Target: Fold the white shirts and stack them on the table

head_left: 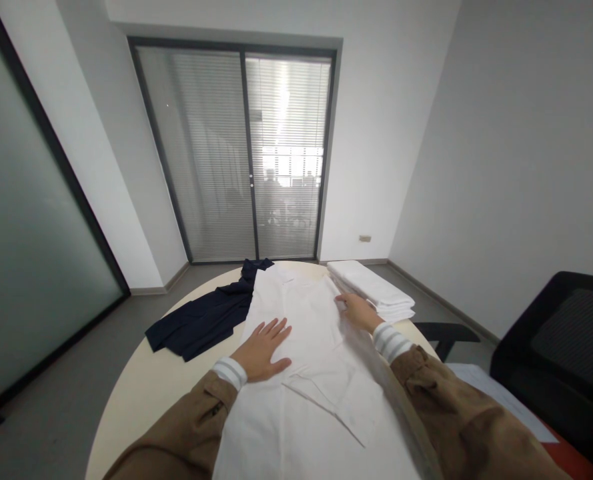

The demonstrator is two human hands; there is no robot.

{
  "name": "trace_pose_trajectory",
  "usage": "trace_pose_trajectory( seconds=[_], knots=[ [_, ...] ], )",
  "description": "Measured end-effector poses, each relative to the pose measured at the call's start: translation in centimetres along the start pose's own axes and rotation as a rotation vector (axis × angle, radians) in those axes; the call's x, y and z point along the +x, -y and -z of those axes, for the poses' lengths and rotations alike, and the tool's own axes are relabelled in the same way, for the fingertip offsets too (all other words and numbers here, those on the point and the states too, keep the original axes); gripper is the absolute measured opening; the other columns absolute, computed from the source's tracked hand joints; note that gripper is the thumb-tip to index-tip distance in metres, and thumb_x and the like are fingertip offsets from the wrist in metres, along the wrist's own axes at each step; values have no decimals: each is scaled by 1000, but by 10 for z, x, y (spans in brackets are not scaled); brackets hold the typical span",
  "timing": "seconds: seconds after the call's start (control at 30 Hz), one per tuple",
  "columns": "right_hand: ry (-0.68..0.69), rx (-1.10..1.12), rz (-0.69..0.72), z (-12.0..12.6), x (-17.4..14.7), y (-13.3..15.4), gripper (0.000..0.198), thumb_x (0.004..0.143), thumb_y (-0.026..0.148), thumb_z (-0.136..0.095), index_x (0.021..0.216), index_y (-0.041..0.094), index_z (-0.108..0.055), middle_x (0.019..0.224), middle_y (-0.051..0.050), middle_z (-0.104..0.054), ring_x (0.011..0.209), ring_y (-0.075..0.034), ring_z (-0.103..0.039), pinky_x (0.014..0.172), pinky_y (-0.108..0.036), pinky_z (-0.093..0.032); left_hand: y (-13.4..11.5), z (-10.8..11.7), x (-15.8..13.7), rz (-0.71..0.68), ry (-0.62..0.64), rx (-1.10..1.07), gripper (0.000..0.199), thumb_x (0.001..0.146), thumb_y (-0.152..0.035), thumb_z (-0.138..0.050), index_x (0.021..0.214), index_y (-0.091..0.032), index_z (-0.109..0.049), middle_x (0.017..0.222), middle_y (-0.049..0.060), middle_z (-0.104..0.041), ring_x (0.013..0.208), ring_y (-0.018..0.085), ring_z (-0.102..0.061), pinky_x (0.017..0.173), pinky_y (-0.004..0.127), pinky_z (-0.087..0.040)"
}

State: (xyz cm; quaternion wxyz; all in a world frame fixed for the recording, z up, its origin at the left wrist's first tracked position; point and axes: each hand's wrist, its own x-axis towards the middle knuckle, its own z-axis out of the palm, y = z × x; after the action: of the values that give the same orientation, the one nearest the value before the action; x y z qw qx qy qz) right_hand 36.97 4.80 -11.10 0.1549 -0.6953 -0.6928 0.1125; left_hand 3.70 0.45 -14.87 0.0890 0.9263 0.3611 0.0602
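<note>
A long white garment, possibly a coat, lies lengthwise over the table, with a slanted, pocket-like fold on its lower part. Resting palm down on its left half is my left hand, fingers spread. At the garment's right edge my right hand has its fingers bent around the cloth; the fingertips are partly hidden. Just beyond that hand sits a stack of folded white cloth. A crumpled dark navy garment lies to the left, against the white one.
The round cream table has its curved edge showing at left. A black mesh office chair stands at right, near white sheets on a red surface. Behind the table is a glazed partition with blinds.
</note>
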Motion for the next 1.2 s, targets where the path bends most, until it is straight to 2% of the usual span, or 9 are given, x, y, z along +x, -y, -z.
trace_pose_trajectory(
  seconds=[0.13, 0.3, 0.5, 0.6, 0.73, 0.87, 0.97, 1.07, 1.2],
  knots=[
    [26, -61, 24, -15, -7, -1, 58, 74, 10, -67, 132, 18, -61, 132, -15, -61, 122, -27, -58, 104, -36, -41, -2, 3, -1, -4, 6, -20, 71, 93, -62, -45, 155, -30, -30, 166, 7, -13, 152, 31, -11, 121, 53, -13],
    [-12, -98, 20, -27, -11, 13, 42, 84, 27, -66, 126, 26, -66, 129, -15, -57, 110, -30, -63, 97, -41, -45, -1, 2, -1, -11, -9, -41, 65, 93, -60, -49, 152, -35, -36, 166, 5, -14, 152, 32, -11, 121, 55, -13],
    [-63, -95, 48, -14, -6, 35, 52, 81, 7, -55, 130, 20, -63, 129, -15, -57, 112, -28, -62, 99, -38, -42, 0, 1, 0, -9, -8, -42, 66, 92, -61, -50, 151, -35, -36, 166, 6, -16, 151, 33, -15, 120, 56, -15],
    [-73, -66, 81, -7, -6, 38, 56, 78, 3, -51, 131, 15, -61, 133, -17, -56, 117, -29, -60, 101, -40, -42, -1, 9, 7, 1, -16, -43, 67, 92, -61, -49, 149, -29, -42, 161, 11, -30, 146, 34, -28, 118, 53, -24],
    [-74, -43, 157, -6, -7, 35, 58, 73, 1, -54, 130, 15, -61, 135, -16, -56, 121, -29, -58, 103, -39, -42, -3, 18, 34, -29, -72, 33, 60, 91, -56, -50, 140, -21, -53, 147, 15, -48, 135, 33, -43, 114, 49, -30],
    [-107, -19, 202, -12, -6, 27, 63, 75, 3, -54, 137, 13, -55, 139, -16, -54, 125, -28, -56, 107, -37, -40, -6, 15, 70, -29, -4, 41, 67, 91, -53, -47, 146, -14, -44, 157, 18, -35, 142, 36, -34, 115, 52, -25],
    [-114, -13, 200, -16, -4, 20, 64, 76, 4, -56, 139, 13, -53, 145, -17, -50, 128, -27, -54, 110, -36, -39, -10, 11, 95, 21, 15, 13, 73, 91, -54, -44, 150, -13, -35, 162, 17, -24, 144, 38, -29, 112, 55, -29],
    [-119, -4, 197, -18, -1, 14, 67, 76, 4, -58, 141, 11, -50, 148, -19, -47, 132, -26, -51, 113, -35, -37, -15, 7, 116, 39, 2, 15, 72, 89, -50, -45, 152, -18, -32, 163, 13, -24, 144, 37, -29, 110, 55, -32],
    [-134, 40, 173, -20, 2, 6, 67, 77, 6, -59, 143, 14, -49, 149, -18, -47, 137, -25, -47, 116, -37, -33, -20, -4, 136, 78, -24, 26, 71, 89, -43, -42, 154, -17, -30, 163, 13, -24, 148, 38, -19, 112, 59, -24]
  ],
)
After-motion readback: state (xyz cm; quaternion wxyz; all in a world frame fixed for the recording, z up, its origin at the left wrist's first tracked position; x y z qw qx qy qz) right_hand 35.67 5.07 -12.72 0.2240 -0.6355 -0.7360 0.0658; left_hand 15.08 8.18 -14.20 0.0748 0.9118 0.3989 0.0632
